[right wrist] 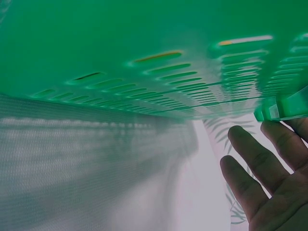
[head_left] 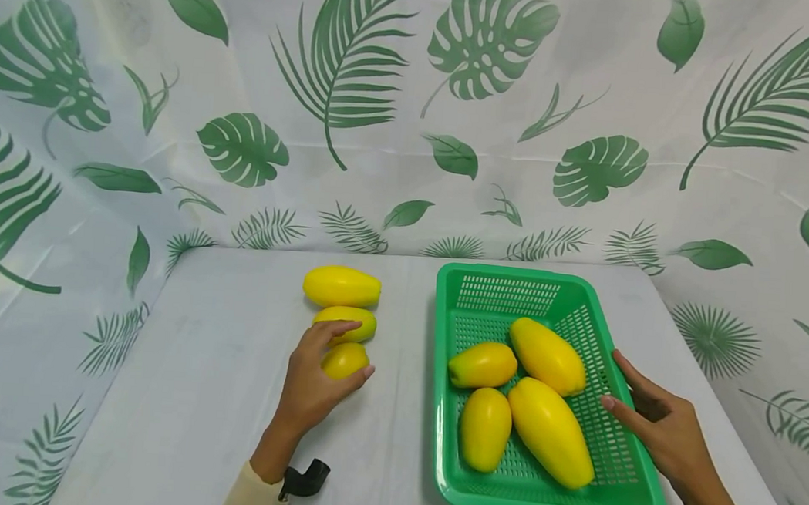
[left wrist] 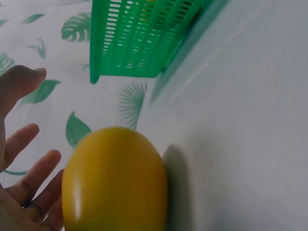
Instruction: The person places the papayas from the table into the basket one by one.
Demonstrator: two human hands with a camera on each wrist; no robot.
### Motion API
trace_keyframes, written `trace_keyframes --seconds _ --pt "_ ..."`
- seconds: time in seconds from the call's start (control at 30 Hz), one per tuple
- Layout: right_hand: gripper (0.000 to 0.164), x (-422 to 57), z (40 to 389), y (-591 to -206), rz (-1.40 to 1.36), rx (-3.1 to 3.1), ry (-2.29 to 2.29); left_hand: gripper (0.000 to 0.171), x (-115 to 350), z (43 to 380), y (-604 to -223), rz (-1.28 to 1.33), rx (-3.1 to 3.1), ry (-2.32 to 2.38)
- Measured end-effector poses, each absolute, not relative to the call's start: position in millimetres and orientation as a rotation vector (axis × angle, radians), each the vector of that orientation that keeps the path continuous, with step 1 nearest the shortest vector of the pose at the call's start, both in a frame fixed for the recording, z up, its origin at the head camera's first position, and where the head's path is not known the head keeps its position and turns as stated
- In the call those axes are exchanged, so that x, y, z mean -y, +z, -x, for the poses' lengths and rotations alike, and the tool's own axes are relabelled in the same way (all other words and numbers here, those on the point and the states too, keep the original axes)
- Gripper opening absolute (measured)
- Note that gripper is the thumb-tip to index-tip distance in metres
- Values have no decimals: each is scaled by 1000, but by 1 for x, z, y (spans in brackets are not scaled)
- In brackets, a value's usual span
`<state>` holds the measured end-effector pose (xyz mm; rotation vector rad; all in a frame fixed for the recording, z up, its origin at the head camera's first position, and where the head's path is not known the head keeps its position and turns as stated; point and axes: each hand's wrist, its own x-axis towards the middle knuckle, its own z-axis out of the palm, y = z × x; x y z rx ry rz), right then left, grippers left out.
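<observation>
My left hand (head_left: 316, 382) is over the nearest of three yellow papayas lying in a column. Its thumb and fingers are spread around this papaya (head_left: 344, 361); in the left wrist view the fingers look loose, beside the papaya (left wrist: 115, 180). Behind it lie a green-tipped papaya (head_left: 354, 323) and a longer one (head_left: 342, 286). At the right, my right hand (head_left: 668, 431) holds the side rim of a green plastic basket (head_left: 438, 440), thumb over the rim. In the right wrist view several fingers (right wrist: 257, 161) extend under the rim. Several papayas, including a large one (head_left: 552, 435), lie inside the basket.
A white cloth (head_left: 181, 378) covers the table. Leaf-print sheeting (head_left: 380, 189) hangs behind and at both sides. The basket's slotted wall (right wrist: 168, 72) stands close to the right wrist camera. A black strap piece (head_left: 307, 478) sticks out beside the left wrist.
</observation>
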<state>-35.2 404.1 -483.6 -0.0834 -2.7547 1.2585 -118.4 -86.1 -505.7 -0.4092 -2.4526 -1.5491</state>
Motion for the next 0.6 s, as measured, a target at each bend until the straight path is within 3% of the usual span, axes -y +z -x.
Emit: trace_keyframes --seconds 0.6 --pt "72 -403 35 -483 82 2759 1247 66 96 114 -532 378 2680 -1517"
